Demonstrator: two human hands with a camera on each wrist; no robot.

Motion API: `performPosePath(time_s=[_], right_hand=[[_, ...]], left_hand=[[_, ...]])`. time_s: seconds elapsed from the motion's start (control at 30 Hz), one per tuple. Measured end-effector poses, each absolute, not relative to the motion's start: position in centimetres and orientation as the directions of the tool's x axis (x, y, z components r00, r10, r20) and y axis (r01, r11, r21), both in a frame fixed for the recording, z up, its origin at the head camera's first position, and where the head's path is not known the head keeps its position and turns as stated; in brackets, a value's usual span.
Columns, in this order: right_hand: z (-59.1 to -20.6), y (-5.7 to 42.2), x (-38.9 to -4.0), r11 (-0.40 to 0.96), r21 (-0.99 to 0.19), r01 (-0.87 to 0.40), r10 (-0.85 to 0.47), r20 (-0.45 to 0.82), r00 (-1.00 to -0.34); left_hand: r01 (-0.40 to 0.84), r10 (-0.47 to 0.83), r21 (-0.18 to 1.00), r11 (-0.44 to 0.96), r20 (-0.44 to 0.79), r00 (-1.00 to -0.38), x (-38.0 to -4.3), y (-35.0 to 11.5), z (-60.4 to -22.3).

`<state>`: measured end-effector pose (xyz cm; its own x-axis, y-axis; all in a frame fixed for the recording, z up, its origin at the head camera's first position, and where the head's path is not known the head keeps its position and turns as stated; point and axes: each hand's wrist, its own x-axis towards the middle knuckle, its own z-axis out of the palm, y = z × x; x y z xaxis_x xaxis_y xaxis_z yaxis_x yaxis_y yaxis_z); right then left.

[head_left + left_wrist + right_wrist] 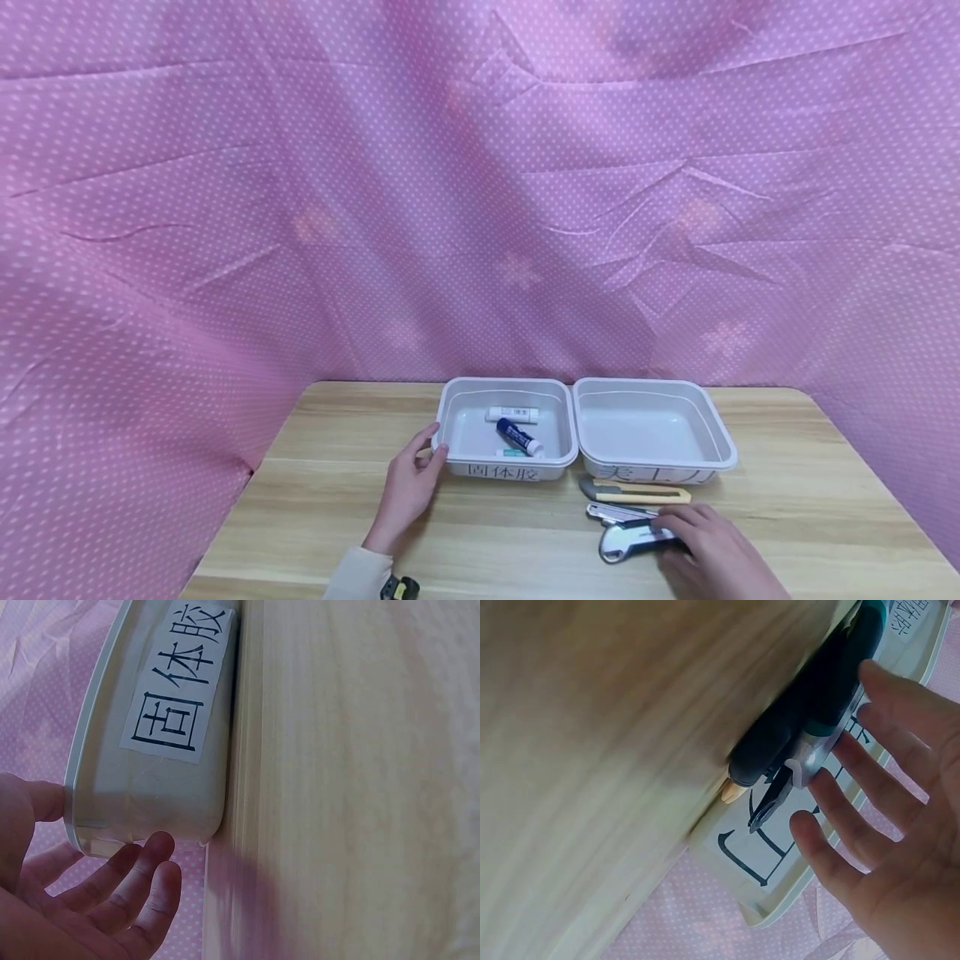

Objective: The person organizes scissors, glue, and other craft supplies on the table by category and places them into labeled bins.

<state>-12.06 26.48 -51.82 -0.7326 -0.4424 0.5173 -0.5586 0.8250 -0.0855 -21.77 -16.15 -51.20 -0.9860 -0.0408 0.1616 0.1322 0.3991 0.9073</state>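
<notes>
My left hand [414, 477] rests at the near left corner of the left white plastic bin [504, 383], thumb at the rim and fingers loosely bent around the corner. Inside this bin lie a white glue stick [512, 414], a dark blue glue stick [519, 437] and a partly hidden green-and-white one [512, 452]. My right hand [708, 546] is over a silver-and-black utility knife [630, 539], its spread fingers right at the tool, covering one end. Behind it lie a slim silver utility knife [618, 512] and a yellow one [637, 492] with a dark end.
The right white bin [652, 386] stands directly beside the left one, with a paper label [652, 474] on its front. The left bin's label [176, 690] also bears black characters. A wooden table [510, 550] carries everything, and a pink dotted cloth [420, 208] hangs behind it.
</notes>
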Motion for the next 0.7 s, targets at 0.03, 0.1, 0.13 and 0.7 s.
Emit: performPosePath(time_s=[0.03, 0.1, 0.13, 0.7], right_hand=[[-51.9, 26.6, -12.2, 0.814, -0.074, -0.576, -0.458, 0.526, -0.716], [-52.1, 26.7, -12.4, 0.799, -0.049, -0.6, -0.483, 0.542, -0.688], [-52.1, 26.7, -12.5, 0.794, -0.039, -0.606, -0.491, 0.546, -0.679], [-50.0, 25.0, -12.5, 0.913, -0.089, -0.399, -0.369, 0.243, -0.897]], left_hand=[[0.133, -0.041, 0.907, 0.399, 0.163, -0.986, -21.8, -16.1, -51.2], [0.136, -0.04, 0.908, 0.395, 0.165, -0.985, -21.8, -16.1, -51.2], [0.135, -0.041, 0.909, 0.395, 0.164, -0.986, -21.8, -16.1, -51.2], [0.146, -0.024, 0.91, 0.389, 0.169, -0.985, -21.6, -16.2, -51.2]])
